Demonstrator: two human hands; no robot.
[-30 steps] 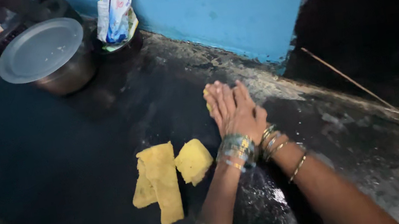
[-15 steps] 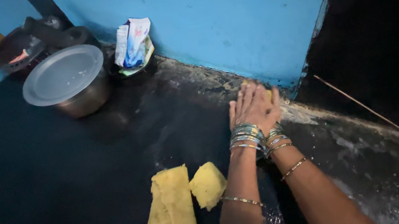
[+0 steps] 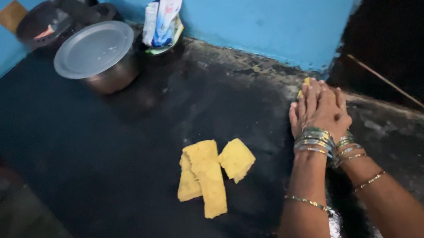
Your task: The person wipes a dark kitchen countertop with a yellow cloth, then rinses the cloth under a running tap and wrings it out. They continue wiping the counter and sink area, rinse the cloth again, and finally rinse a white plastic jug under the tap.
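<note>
Right hand (image 3: 331, 111) stacked over left hand (image 3: 302, 110), palms flat, pressing small yellow dough lump (image 3: 303, 88) on dark stone tabletop (image 3: 93, 167) near blue wall. Three flattened yellow dough pieces (image 3: 211, 173) lie finished beside; this lump not yet flattened.

Setting: plain home kitchen. Evidence: dark stone worktop (image 3: 93, 167) against blue-painted walls (image 3: 263, 14); lidded steel pot (image 3: 97, 57) and dark pan (image 3: 44, 26) in the corner; crumpled packets (image 3: 162, 22) beside them; yellow sponge pieces (image 3: 211, 173) on the worktop.
</note>
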